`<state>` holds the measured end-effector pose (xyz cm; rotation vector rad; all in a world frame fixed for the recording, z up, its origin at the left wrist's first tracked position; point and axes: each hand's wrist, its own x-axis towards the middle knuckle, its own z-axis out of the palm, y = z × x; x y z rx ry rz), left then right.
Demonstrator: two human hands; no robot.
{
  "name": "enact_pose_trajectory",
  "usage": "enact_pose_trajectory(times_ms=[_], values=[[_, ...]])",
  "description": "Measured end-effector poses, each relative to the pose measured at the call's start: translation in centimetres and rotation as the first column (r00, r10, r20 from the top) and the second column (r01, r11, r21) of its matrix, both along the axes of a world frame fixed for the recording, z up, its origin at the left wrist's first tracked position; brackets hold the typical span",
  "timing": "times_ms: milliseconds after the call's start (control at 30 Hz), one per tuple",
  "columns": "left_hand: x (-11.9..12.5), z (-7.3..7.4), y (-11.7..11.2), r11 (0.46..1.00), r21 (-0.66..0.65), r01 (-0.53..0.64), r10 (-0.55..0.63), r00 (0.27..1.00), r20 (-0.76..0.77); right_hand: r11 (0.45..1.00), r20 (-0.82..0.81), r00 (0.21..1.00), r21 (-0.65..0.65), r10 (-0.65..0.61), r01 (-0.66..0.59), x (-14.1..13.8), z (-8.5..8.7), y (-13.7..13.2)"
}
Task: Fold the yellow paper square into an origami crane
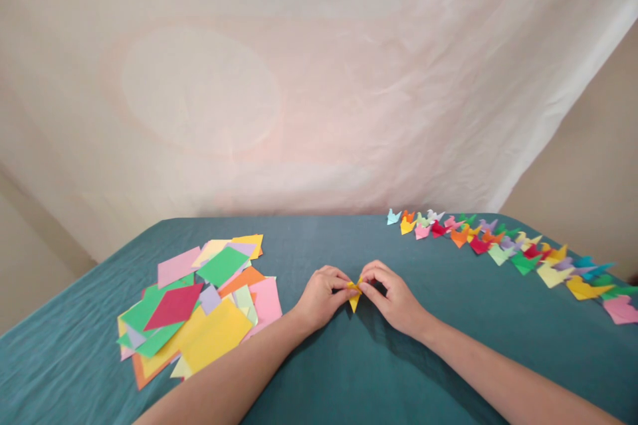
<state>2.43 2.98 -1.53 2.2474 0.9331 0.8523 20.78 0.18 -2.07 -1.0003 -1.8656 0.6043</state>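
Observation:
A small folded piece of yellow paper [354,302] is held between my two hands, just above the middle of the table. Its lower end comes to a point that faces down toward me. My left hand [326,295] pinches its left side between thumb and fingers. From the other side, my right hand [391,295] grips the upper right part in a thumb-and-finger pinch. The fingertips cover the top of the paper, so its full shape is partly hidden.
Loose coloured paper sheets [214,335] lie in an overlapping pile at the left. Along the right edge stand rows of small folded paper birds [526,262] in many colours. A teal cloth [319,378] covers the table, and a pale curtain [319,93] hangs behind it.

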Motion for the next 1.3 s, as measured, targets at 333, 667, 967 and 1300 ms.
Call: enact_pose_trajectory(times_ms=[333,667,967,1300], values=[[0.04,0.37,-0.24,1.000,0.025,0.012,-0.012,1.000,0.002,1.000,-0.003,1.000,0.008,0.015,-0.015,-0.04,-0.07,0.02],[0.11,0.79,-0.44,0.999,0.038,0.019,-0.018,1.000,-0.021,1.000,-0.009,1.000,0.009,0.025,-0.025,-0.17,0.31,-0.24],[0.06,0.73,-0.43,0.999,0.034,-0.042,0.040,0.999,0.032,0.998,-0.027,0.999,-0.062,0.019,-0.020,0.02,0.10,-0.06],[-0.06,0.55,-0.34,0.996,0.074,-0.051,0.053,0.998,-0.024,0.999,0.019,1.000,-0.029,0.016,-0.016,0.01,-0.02,-0.09]])
